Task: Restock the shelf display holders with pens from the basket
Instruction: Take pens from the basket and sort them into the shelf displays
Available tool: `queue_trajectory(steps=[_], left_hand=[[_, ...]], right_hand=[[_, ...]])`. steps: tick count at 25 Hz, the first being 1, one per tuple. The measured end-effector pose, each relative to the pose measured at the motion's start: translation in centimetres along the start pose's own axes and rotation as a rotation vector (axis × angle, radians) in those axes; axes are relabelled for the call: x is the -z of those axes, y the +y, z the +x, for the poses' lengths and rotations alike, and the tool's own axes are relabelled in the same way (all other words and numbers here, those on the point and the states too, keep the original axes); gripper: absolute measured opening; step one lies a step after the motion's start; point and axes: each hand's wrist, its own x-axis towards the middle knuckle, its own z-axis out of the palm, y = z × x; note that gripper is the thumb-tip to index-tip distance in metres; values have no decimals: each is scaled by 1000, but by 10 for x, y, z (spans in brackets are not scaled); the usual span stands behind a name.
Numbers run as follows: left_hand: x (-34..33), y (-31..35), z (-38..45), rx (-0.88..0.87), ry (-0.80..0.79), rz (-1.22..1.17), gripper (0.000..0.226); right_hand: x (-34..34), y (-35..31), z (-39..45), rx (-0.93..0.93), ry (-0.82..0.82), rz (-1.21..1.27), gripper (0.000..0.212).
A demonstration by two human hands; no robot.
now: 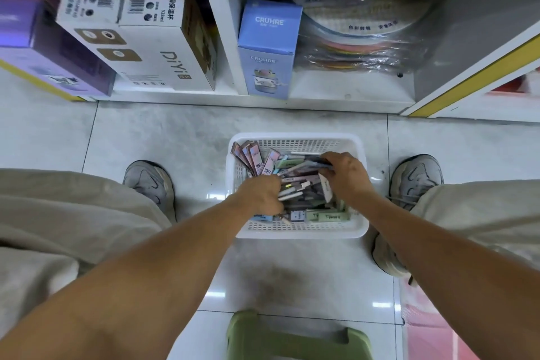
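Observation:
A white perforated plastic basket (301,229) stands on the floor between my feet, full of loose pens (295,185) and flat pen packs (251,156). Both hands are inside it. My left hand (261,194) curls its fingers around a bunch of pens at the basket's left side. My right hand (346,174) grips several pens at the right side, near a white card. No display holders are in view.
A white bottom shelf (344,95) ahead holds DiYi boxes (152,47), a blue CRUHRE box (267,50), purple boxes (55,52) and wrapped plates (365,38). A green stool (295,337) is under me. My shoes (152,184) flank the basket.

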Motion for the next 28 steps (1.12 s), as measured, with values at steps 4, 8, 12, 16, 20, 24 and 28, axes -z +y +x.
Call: queue_trajectory(steps=[4, 8, 12, 16, 20, 24, 28], left_hand=[[-3, -3, -8, 41, -79, -286, 18], [3, -3, -21, 81, -174, -644, 26], [6, -1, -30, 123, -228, -943, 37], [5, 3, -23, 185, -290, -1110, 46], [5, 3, -12, 218, -282, -1168, 43], [5, 3, -5, 188, -330, -1181, 37], [6, 5, -1, 208, -322, -1250, 27]], right_hand=[[7, -5, -2, -128, -27, 92, 20], [9, -11, -4, -256, -95, 277, 17], [2, -17, -5, -362, -117, 519, 18], [-5, -28, -4, -411, -154, 981, 14], [-3, -30, 6, -409, -45, 958, 11], [-1, -27, 13, -409, -99, 979, 16], [-9, -36, 4, -321, -211, 885, 22]])
